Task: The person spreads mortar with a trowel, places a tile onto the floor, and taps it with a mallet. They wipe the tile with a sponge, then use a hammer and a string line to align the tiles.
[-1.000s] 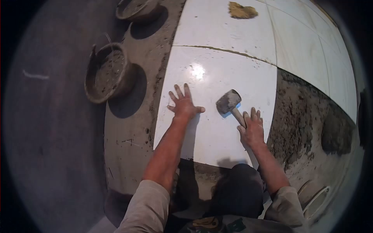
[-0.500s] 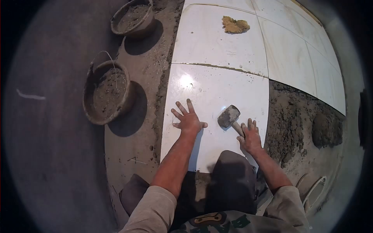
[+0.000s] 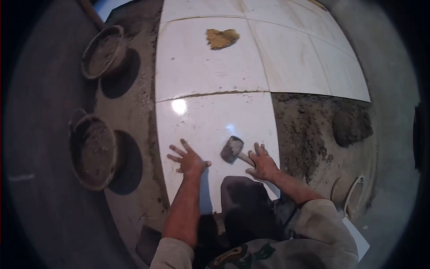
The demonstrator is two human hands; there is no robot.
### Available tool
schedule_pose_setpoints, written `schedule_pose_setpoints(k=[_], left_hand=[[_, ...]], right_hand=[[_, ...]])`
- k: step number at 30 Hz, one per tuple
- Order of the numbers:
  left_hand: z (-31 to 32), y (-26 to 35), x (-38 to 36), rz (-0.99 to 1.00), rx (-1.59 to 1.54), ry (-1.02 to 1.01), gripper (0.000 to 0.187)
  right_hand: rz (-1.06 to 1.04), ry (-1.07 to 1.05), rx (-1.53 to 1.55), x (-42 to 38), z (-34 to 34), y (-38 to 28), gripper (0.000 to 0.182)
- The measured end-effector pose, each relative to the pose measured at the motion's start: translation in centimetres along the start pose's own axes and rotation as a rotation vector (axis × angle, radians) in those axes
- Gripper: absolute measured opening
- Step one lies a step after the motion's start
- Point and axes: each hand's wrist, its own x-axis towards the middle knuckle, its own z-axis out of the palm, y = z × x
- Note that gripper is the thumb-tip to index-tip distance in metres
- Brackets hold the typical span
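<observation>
My left hand (image 3: 192,163) lies flat on a white floor tile (image 3: 237,114), fingers spread wide, holding nothing. To its right, my right hand (image 3: 264,167) is on the wooden handle of a rubber mallet (image 3: 232,149). The handle passes between the thumb and the fingers, and some fingers stretch forward onto the tile. The mallet's dark, mortar-smeared head rests on or just over the tile surface. My knee (image 3: 244,193) covers part of the tile's near edge.
Two buckets of mortar, one farther (image 3: 118,33) and one nearer (image 3: 112,168), stand on the left. Laid tiles (image 3: 295,56) extend ahead, one bearing a yellowish clump (image 3: 221,39). Rough mortar (image 3: 304,130) and a dark mound (image 3: 351,127) lie right. A container (image 3: 354,197) sits lower right.
The view has turned, so the tile, buckets and hands appear farther left and lower. Both hands keep about the same places on the tile, and the mallet stays beside the right hand's fingers.
</observation>
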Motion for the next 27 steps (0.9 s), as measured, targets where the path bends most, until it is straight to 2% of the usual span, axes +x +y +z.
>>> schedule_pose_setpoints(k=[1, 3, 5, 7, 8, 10, 15, 18, 27], left_hand=[[-0.6, 0.2, -0.2, -0.014, 0.01, -0.013, 0.14], [-0.6, 0.2, 0.1, 0.012, 0.035, -0.029, 0.141], [-0.4, 0.1, 0.5, -0.001, 0.028, -0.03, 0.142], [-0.2, 0.4, 0.7, 0.015, 0.045, -0.013, 0.143], [-0.4, 0.6, 0.6, -0.008, 0.056, -0.021, 0.144], [0.2, 0.0, 1.0, -0.004, 0.038, -0.003, 0.146], [0.0, 0.1, 1.2, -0.009, 0.06, -0.009, 0.148], [0.1, -0.1, 1.0, 0.002, 0.061, -0.001, 0.148], [-0.2, 0.0, 1.0, 0.026, 0.09, -0.007, 0.149]], right_hand=[[0.023, -0.094, 0.069, 0.4, -1.5, 0.5, 0.072], [0.095, -0.084, 0.33, 2.8, -2.2, 4.4, 0.075], [0.183, 0.243, -0.033, 5.2, -3.1, 5.8, 0.077], [0.315, 0.25, 0.082, 7.8, -5.3, 6.3, 0.078], [0.316, 0.251, 0.086, 9.1, -5.9, 6.5, 0.078], [0.329, 0.407, 0.044, 11.2, -6.2, 6.9, 0.078], [0.358, 0.418, 0.046, 13.6, -7.9, 7.7, 0.081], [0.337, 0.414, 0.057, 14.5, -8.2, 8.6, 0.091], [0.355, 0.418, 0.068, 15.3, -9.1, 7.8, 0.088]])
